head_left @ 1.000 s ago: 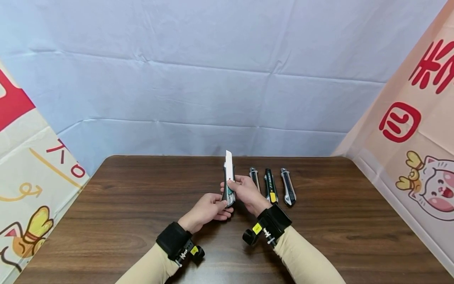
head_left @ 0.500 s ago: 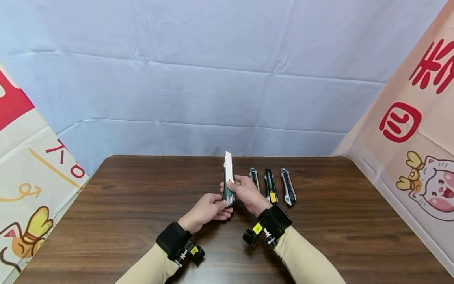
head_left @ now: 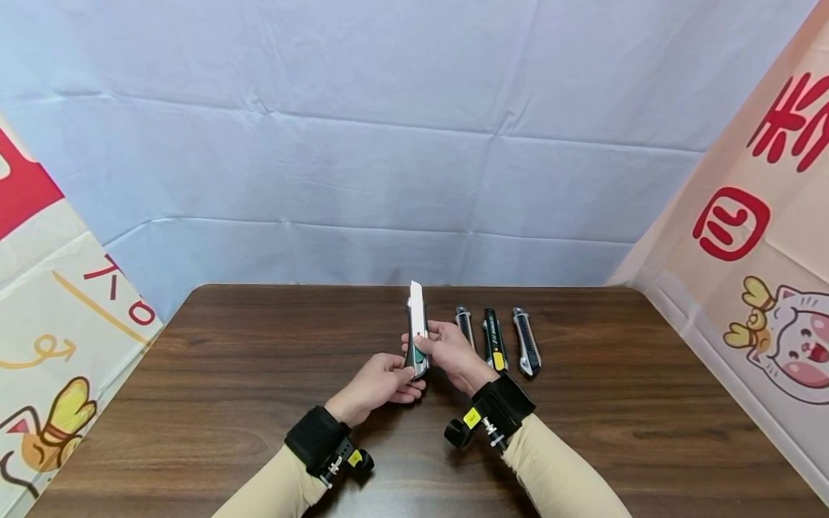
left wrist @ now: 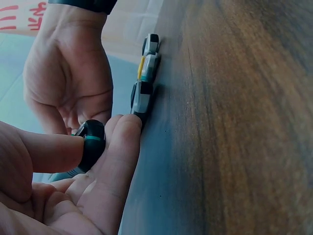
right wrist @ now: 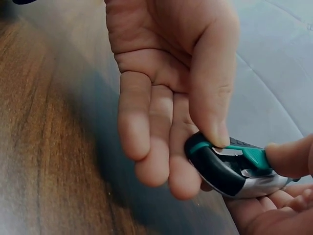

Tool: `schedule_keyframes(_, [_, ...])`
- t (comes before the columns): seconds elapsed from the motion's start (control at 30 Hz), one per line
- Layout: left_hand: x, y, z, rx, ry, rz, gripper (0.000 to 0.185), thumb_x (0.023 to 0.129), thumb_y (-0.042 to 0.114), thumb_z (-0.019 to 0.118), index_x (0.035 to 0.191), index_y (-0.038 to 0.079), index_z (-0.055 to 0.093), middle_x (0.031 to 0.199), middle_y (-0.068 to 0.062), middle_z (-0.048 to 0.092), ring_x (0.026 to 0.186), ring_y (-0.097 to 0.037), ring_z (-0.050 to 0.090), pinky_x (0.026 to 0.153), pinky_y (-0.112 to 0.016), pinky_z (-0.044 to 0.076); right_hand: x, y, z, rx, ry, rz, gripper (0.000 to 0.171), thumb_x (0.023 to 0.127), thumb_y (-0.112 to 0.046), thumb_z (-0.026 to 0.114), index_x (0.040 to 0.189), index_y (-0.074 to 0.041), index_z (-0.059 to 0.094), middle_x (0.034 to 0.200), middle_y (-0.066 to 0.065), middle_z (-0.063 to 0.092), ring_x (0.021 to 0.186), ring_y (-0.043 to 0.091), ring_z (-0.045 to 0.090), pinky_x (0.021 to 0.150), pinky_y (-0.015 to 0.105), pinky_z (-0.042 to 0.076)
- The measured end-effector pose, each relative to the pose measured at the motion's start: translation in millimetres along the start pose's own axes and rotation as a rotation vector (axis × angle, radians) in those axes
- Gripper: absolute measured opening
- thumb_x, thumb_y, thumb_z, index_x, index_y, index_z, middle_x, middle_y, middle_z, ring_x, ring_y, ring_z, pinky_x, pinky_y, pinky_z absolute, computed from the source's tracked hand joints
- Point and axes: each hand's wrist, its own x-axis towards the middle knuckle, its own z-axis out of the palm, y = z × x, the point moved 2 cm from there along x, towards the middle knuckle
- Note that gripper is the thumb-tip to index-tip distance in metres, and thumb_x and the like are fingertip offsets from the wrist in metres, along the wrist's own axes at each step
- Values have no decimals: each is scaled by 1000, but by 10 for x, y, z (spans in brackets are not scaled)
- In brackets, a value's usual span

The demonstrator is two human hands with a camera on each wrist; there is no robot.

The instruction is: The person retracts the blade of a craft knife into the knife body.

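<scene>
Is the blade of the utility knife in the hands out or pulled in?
Out. In the head view a long pale blade sticks out past the utility knife body, which the left hand and right hand grip.

Head view looks down across the table (head_left: 259, 374); both wrist views sit close, sharing it.

We note beige long sleeves (head_left: 550, 467), black wrist straps (head_left: 314, 437) carrying small black cameras with yellow stickers (head_left: 470, 417); hands bare.
</scene>
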Motion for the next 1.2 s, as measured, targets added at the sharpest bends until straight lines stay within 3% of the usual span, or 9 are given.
schedule_keyframes(0.37, [-10,-48,-37,-39,-9,6,38,103,12,45,133,-10,49,115,-27,67,89,-17,72,80,-30,61,14,-18,-18,23,-36,-38,39,101,-5,49,138,6,45,131,27,59,111,23,65,89,31,57])
schedule_keyframes(0.6, [-25,-53,-52,-49,33,33,34,102,9,45,127,-12,54,109,-25,70,87,-14,71,81,-31,61,-6,0,17,47,-47,-27,39,103,-12,48,139,3,45,129,23,62,105,17,66,85,27,57])
schedule_keyframes(0.8, [-16,-55,-58,-45,56,29,32,103,10,45,125,-11,55,105,-22,71,84,-12,70,80,-29,61,-14,38,51,64,22,-1,36,102,-18,50,132,3,55,123,22,65,98,13,67,80,25,57])
schedule_keyframes(1.2, [9,-72,-32,-21,79,26,30,101,9,47,119,-12,59,96,-16,73,76,-8,68,73,-24,60,-22,62,55,61,48,-4,36,102,-16,51,131,6,54,120,19,68,106,19,68,79,23,56])
